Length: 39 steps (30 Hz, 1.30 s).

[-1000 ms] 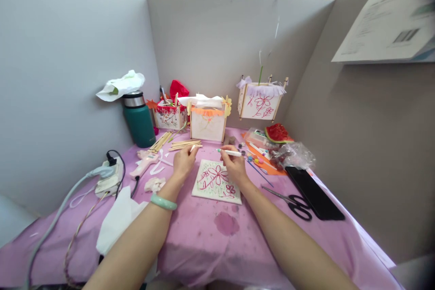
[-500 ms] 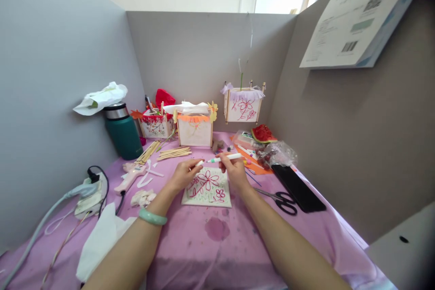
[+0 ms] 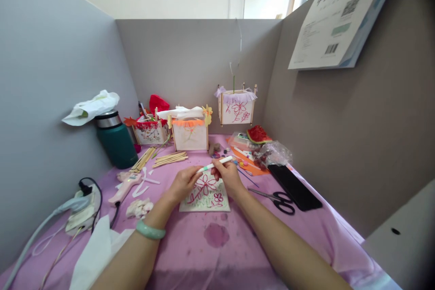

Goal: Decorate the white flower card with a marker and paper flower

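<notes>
A white marker pen with a pale green band spans both hands just above the drawing. My right hand is closed around its barrel, the rear end sticking out past the fingers. My left hand, with a green bangle on the wrist, pinches the marker's other end, where the cap sits mostly hidden by the fingers. Beneath the hands lies a square white panel drawn with red flowers and small green strokes. Its upper edge is partly covered by the hands.
Scissors and a black phone lie to the right. A glue gun, bamboo sticks and crumpled tissue are on the left. Behind stand decorated boxes and a teal bottle. Grey partitions enclose the table.
The cap in my left hand and the marker's green tip were apart; now they meet and the tip is covered. The view has shifted slightly.
</notes>
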Tool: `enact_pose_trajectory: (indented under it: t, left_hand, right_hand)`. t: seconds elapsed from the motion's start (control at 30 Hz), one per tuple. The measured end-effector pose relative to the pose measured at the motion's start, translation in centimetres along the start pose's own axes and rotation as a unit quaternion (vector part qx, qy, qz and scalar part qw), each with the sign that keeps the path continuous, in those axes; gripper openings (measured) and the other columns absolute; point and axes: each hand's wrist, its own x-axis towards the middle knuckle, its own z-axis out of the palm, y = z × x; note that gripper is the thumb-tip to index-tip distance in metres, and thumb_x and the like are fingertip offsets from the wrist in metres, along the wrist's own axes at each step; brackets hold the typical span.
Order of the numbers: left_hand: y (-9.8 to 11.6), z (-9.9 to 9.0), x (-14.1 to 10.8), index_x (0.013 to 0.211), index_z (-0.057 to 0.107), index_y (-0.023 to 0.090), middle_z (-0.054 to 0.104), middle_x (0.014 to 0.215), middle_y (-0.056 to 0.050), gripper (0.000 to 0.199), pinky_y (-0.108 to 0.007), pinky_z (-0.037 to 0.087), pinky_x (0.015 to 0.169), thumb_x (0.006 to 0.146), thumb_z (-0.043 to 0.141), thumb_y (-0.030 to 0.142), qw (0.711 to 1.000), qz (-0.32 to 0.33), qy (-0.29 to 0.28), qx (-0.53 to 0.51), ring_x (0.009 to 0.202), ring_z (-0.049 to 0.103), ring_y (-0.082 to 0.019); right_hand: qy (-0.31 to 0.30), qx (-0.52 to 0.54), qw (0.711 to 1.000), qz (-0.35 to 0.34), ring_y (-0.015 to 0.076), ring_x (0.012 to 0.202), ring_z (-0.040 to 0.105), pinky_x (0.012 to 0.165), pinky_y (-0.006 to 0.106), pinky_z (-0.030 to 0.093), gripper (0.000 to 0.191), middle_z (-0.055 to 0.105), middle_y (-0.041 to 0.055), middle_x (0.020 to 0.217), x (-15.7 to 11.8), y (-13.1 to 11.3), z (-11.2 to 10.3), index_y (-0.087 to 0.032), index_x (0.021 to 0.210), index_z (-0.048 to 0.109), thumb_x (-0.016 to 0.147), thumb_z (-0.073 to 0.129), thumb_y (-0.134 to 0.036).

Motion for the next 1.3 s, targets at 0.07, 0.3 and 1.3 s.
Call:
enact_pose_trajectory:
  t: [0.07,0.3,1.3]
  left_hand:
    - [0.3,0.4,0.0,0.104,0.062,0.015,0.069,0.089,-0.006,0.030,-0.025,0.045,0.072,0.095,0.038,0.031,0.998,0.016,0.007,0.065,0.080,0.063,-0.016]
    - [1.2,1.6,-0.1,0.095,0.059,0.015,0.062,0.072,-0.006,0.025,-0.026,0.042,0.059,0.095,0.035,0.024,0.961,0.051,0.050,0.266,0.067,0.058,-0.017]
    - [-2.7,-2.3,-0.1,0.081,0.064,0.016,0.071,0.080,-0.011,0.022,-0.026,0.048,0.058,0.080,0.049,0.032,0.901,-0.430,0.016,-0.060,0.068,0.066,-0.020]
  right_hand:
    - [0.017,0.027,0.999,0.029,0.0052,0.034,0.042,0.034,0.017,0.029,0.035,0.057,-0.0024,0.049,0.2,0.4,-0.1,-0.015,0.061,0.054,0.073,0.066,-0.046]
    - [0.093,0.117,0.983,0.110,0.0058,0.032,0.044,0.032,0.016,0.033,0.034,0.057,-0.0017,0.044,0.1,1.2,0.6,-0.014,0.059,0.055,0.066,0.070,-0.044]
    - [0.042,-0.705,0.707,0.037,0.0247,0.080,0.065,0.065,0.029,0.041,0.028,0.071,0.0145,0.083,1.0,-2.4,-4.8,-0.015,0.077,0.069,0.084,0.051,-0.037]
